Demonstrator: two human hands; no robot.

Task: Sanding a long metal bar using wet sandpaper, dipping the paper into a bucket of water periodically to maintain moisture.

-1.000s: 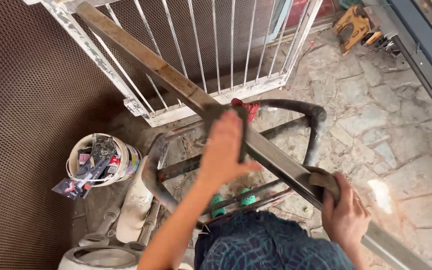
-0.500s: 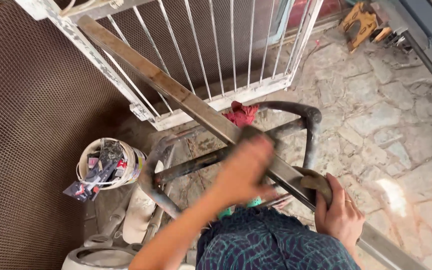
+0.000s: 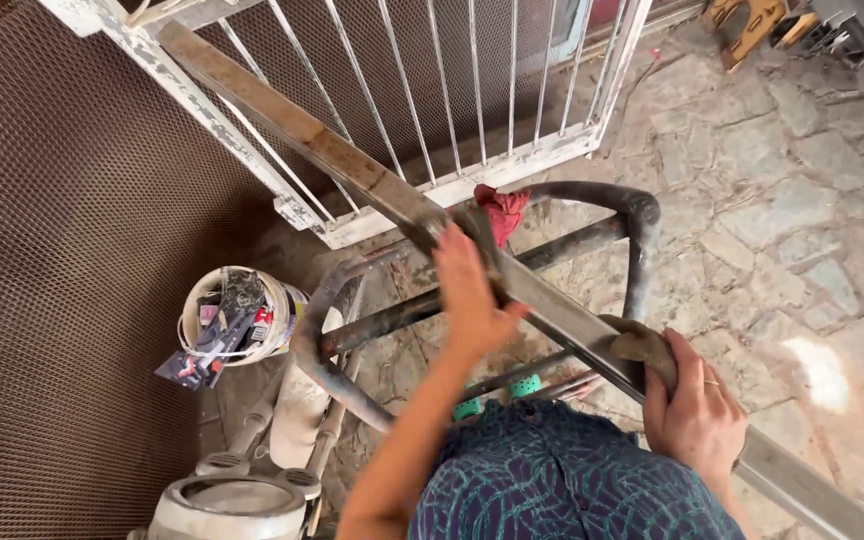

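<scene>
A long rusty metal bar runs diagonally from the upper left to the lower right and rests on a round-tube metal stand. My left hand lies over the bar near its middle and presses a small dark sheet against it. My right hand grips the bar lower down, with a brownish pad between its fingers and the metal. A red rag hangs on the stand just beyond my left hand.
A white barred gate panel leans behind the bar against brown mesh. A white bucket of tools stands at the left, with a pale machine below it. Stone paving spreads to the right.
My left hand slid down the bar toward my right hand, then came back up the bar. My right hand kept its grip in place.
</scene>
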